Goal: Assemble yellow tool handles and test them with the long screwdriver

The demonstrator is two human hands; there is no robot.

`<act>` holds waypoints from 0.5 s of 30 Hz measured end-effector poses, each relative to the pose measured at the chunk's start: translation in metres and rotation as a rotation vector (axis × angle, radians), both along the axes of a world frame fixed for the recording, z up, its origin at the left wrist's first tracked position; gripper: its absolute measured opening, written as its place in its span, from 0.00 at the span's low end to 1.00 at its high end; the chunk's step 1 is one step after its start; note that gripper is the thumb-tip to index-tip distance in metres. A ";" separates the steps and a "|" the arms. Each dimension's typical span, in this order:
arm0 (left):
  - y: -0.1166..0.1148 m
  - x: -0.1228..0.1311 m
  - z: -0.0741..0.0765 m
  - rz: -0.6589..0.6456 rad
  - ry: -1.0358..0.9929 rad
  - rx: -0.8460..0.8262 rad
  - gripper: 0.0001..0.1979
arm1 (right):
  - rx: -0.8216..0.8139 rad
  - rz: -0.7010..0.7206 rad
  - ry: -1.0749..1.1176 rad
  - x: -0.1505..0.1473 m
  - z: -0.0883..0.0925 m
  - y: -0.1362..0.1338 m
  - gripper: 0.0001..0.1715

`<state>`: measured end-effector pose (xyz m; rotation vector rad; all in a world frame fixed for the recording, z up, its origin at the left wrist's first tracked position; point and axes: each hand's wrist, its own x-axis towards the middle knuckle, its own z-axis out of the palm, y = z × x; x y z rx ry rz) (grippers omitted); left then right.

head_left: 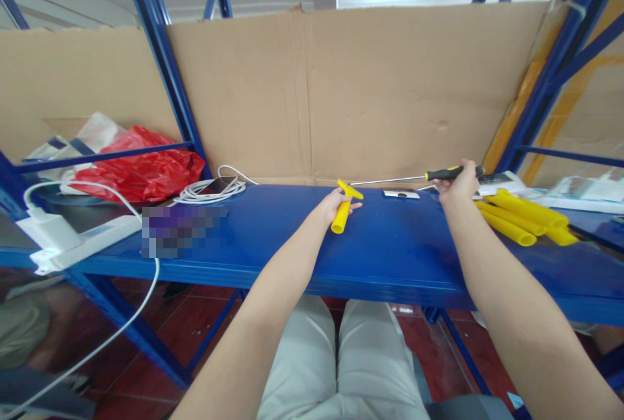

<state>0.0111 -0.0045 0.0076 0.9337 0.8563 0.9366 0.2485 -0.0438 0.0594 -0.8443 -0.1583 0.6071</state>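
Observation:
My left hand point(336, 205) is closed around a yellow T-shaped plastic handle point(340, 217), its round tube end pointing down toward me. In my right hand point(461, 183) is a screwdriver point(442, 174) with a black and yellow grip. The long metal shaft runs left, almost level, and its tip meets the crosspiece of the T-shaped handle. Whether the tip sits in a screw is too small to tell. Below the shaft lies a small white and dark flat item point(400, 194) on the blue shelf point(273, 231).
Several yellow tubes point(524, 215) lie piled at right. To the left are a coiled white cable point(209, 191), a red plastic bag point(141, 163) and a white power strip point(97, 238). A cardboard sheet point(380, 88) closes off the back between blue posts point(168, 62).

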 end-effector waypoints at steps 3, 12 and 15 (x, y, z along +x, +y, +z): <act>-0.001 0.000 0.000 -0.001 0.011 0.011 0.33 | -0.002 0.000 0.001 0.000 0.000 0.000 0.07; 0.006 0.001 -0.006 0.007 0.115 0.055 0.39 | -0.012 0.026 0.025 -0.003 0.001 -0.002 0.10; 0.008 0.002 -0.008 0.041 0.189 0.056 0.40 | -0.002 0.088 0.032 0.000 0.000 -0.001 0.13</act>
